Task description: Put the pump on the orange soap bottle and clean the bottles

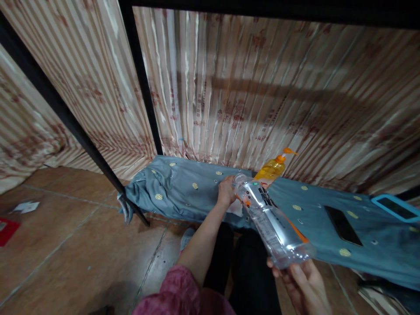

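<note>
A clear plastic bottle (pixel 272 223) with a silver, black and orange label is held tilted in front of me, its neck toward the upper left. My left hand (pixel 227 191) is closed at the neck end, with part of its fingers hidden behind the bottle. At the base, my right hand (pixel 303 282) grips it with thumb and fingers. Just behind stands a yellow pump bottle (pixel 273 169) with an orange pump head, its lower part covered by the clear bottle. Something pale and flat (pixel 235 208) lies on the cloth beside my left hand.
A blue-grey patterned cloth (pixel 177 183) covers the long low surface ahead. On its right lie a dark phone (pixel 343 225) and a blue-framed tablet-like object (pixel 397 208). Black metal poles (pixel 82 135) stand at left before a striped curtain (pixel 210 87). Paper (pixel 26 206) lies on the floor.
</note>
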A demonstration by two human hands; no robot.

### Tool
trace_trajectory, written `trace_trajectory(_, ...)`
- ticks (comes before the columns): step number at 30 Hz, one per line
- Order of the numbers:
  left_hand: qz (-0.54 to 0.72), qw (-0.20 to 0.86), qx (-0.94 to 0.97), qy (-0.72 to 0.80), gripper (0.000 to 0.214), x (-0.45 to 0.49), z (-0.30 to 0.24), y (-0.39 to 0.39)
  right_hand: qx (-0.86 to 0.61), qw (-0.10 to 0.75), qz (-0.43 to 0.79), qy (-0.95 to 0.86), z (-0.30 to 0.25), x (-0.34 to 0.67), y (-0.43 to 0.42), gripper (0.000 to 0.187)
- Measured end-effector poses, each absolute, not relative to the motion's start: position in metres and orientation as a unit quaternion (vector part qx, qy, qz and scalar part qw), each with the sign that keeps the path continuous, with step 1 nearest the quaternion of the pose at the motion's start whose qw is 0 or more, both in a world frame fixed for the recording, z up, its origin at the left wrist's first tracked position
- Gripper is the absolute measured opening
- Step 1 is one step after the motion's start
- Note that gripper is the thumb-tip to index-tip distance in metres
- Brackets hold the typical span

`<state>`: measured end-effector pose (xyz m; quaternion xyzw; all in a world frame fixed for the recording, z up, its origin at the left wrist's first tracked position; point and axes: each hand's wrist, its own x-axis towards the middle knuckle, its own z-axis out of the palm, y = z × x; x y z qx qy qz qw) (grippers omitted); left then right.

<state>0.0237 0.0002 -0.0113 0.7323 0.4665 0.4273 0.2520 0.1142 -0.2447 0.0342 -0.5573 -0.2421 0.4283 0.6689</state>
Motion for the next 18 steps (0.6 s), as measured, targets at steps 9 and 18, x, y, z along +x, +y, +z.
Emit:
trace_trajectory(9,0.437,0.263,0.728,0.459,0.028,0.0215,-0.0116,-0.0015,-0.554,0.676,0.435,-0.217,0.0401,0.1106,-0.2449,0.042)
trace_trajectory(18,0.424,0.265,0.727,0.471,0.025,0.0214,-0.0083,-0.003,-0.555,0.663,0.448,-0.23,0.0342,0.1188,-0.2448,0.039)
